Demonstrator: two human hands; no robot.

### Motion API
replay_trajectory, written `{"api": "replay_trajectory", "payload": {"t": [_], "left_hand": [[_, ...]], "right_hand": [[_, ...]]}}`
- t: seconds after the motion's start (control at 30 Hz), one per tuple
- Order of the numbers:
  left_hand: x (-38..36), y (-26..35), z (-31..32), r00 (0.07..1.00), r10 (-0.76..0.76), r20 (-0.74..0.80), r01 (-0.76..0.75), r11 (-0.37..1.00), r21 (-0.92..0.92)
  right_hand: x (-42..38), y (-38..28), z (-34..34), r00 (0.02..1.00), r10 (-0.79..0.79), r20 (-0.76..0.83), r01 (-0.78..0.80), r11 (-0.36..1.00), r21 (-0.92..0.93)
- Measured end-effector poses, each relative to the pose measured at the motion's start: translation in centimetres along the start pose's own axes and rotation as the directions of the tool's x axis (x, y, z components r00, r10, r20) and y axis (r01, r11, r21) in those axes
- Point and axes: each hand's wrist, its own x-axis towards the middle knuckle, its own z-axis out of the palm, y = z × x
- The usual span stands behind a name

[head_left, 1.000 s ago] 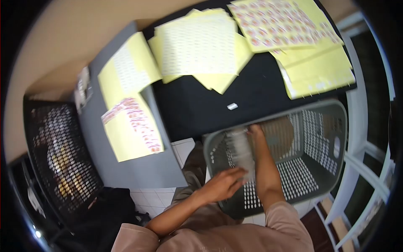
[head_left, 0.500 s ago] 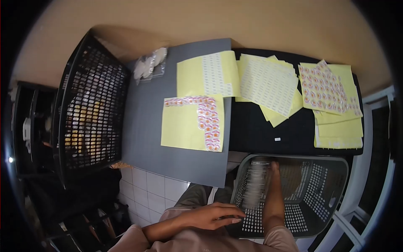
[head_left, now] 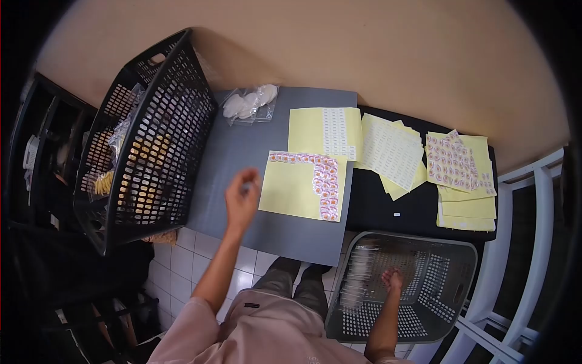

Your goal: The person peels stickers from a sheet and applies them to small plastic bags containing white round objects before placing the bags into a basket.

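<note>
My left hand [head_left: 242, 195] is raised over the grey table surface [head_left: 242, 145], just left of a yellow sticker sheet [head_left: 288, 191] with round pink and orange stickers. Its fingers are loosely curled with the thumb apart, and I see nothing in them. Down inside the grey basket [head_left: 467, 267] is my right hand [head_left: 393, 279], fingers bent and slightly apart, nothing visible in it. A row of clear plastic packets [head_left: 357, 276] stands along that basket's left side, apart from the hand.
A tilted black basket [head_left: 176, 97] at left holds plastic-wrapped yellow items [head_left: 104, 182]. White discs in a clear bag [head_left: 250, 103] lie at the back. Printed label sheets [head_left: 388, 148] and more sticker sheets [head_left: 464, 161] lie on the black surface [head_left: 382, 212], near a small white label [head_left: 397, 215].
My left hand has risen from my lap to above the grey table. My right hand has come away from the packets, which stay in the basket. The view has shifted.
</note>
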Motion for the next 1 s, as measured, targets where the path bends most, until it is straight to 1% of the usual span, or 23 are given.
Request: {"api": "replay_trajectory", "payload": {"t": [0.03,0.1,0.13,0.17,0.2,0.23,0.3,0.33,0.4,0.47,0.5,0.53,0.57,0.6,0.63,0.7,0.77,0.83,0.9,0.93,0.97,1.0], "left_hand": [[2.7,-1.6,-0.6,0.995,0.018,-0.095,-0.012,0.998,0.062],[7.3,-2.0,-1.4,0.98,0.06,-0.189,-0.004,0.959,0.282],[9.5,-3.3,-1.8,0.98,0.061,-0.188,-0.008,0.963,0.27],[11.7,-5.3,-2.0,0.958,0.205,-0.202,-0.098,0.891,0.443],[13.3,-5.8,-2.1,0.919,0.345,-0.189,-0.169,0.782,0.6],[14.6,-6.4,-2.1,0.92,0.343,-0.19,-0.174,0.791,0.586],[16.5,-6.3,-1.9,0.971,0.172,-0.166,-0.03,0.775,0.632],[17.2,-6.5,-1.8,0.969,0.191,-0.155,-0.052,0.773,0.632],[18.3,-8.5,-2.1,0.972,0.202,-0.121,-0.086,0.784,0.615],[19.2,-9.5,-2.1,0.97,0.221,-0.101,-0.118,0.792,0.599],[19.0,-9.7,-2.2,0.96,0.198,-0.196,-0.1,0.903,0.418],[18.6,-9.4,-2.3,0.946,0.156,-0.283,-0.095,0.971,0.218],[18.1,-9.1,-2.4,0.945,0.158,-0.285,-0.099,0.973,0.211],[17.1,-7.9,-2.4,0.93,0.149,-0.336,-0.139,0.989,0.052],[15.9,-6.7,-2.3,0.914,0.13,-0.385,-0.184,0.977,-0.107],[12.7,-5.2,-2.0,0.897,0.225,-0.38,-0.289,0.949,-0.122],[8.8,-1.0,-2.9,0.893,0.35,-0.284,-0.362,0.932,0.011],[5.4,1.6,-3.3,0.905,0.387,-0.179,-0.405,0.911,-0.077],[3.0,3.7,-4.0,0.89,0.451,-0.063,-0.453,0.866,-0.211],[2.1,4.5,-4.4,0.887,0.459,-0.055,-0.459,0.858,-0.23],[1.2,5.1,-4.8,0.861,0.506,0.054,-0.467,0.827,-0.315],[0.6,5.4,-5.0,0.819,0.553,0.154,-0.461,0.793,-0.398]], "right_hand": [[-0.9,-0.3,-0.6,1.0,-0.01,-0.004,0.01,1.0,0.0],[-2.6,-0.8,-1.4,1.0,-0.026,0.007,0.027,0.993,-0.113],[-3.6,-0.9,-1.6,0.999,-0.036,-0.001,0.035,0.993,-0.11],[-4.5,-1.0,-1.7,0.999,-0.047,-0.028,0.044,0.994,-0.098],[-5.5,-1.3,-1.7,0.997,-0.056,-0.057,0.051,0.995,-0.086],[-6.6,-1.5,-1.7,0.995,-0.067,-0.071,0.061,0.995,-0.083],[-9.9,-2.5,-0.8,0.997,-0.024,-0.077,0.023,1.0,-0.014],[-11.3,-2.7,-0.3,0.995,-0.028,-0.094,0.027,1.0,-0.009],[-13.8,-3.4,0.8,0.992,-0.106,-0.071,0.108,0.994,0.023],[-16.0,-4.5,2.3,0.984,-0.153,-0.092,0.155,0.988,0.016],[-17.2,-5.2,3.2,0.976,-0.191,-0.105,0.192,0.981,0.008],[-18.8,-6.2,4.4,0.974,-0.199,-0.109,0.201,0.98,0.009],[-20.3,-7.4,5.7,0.964,-0.257,-0.073,0.261,0.964,0.046],[-22.0,-8.7,7.2,0.948,-0.315,-0.038,0.317,0.945,0.084],[-23.9,-10.2,9.3,0.946,-0.322,-0.04,0.325,0.942,0.086],[-27.8,-13.1,14.2,0.9,-0.419,0.118,0.4,0.903,0.155],[-30.7,-15.4,18.7,0.842,-0.45,0.297,0.435,0.893,0.118],[-33.6,-17.0,23.6,0.754,-0.448,0.481,0.414,0.892,0.183],[-36.9,-18.7,28.1,0.601,-0.472,0.645,0.35,0.881,0.319],[-38.0,-19.3,29.9,0.55,-0.502,0.667,0.293,0.864,0.409],[-38.9,-19.8,31.1,0.497,-0.536,0.683,0.229,0.84,0.492],[-39.4,-20.5,31.8,0.502,-0.549,0.668,0.241,0.831,0.501]]}}
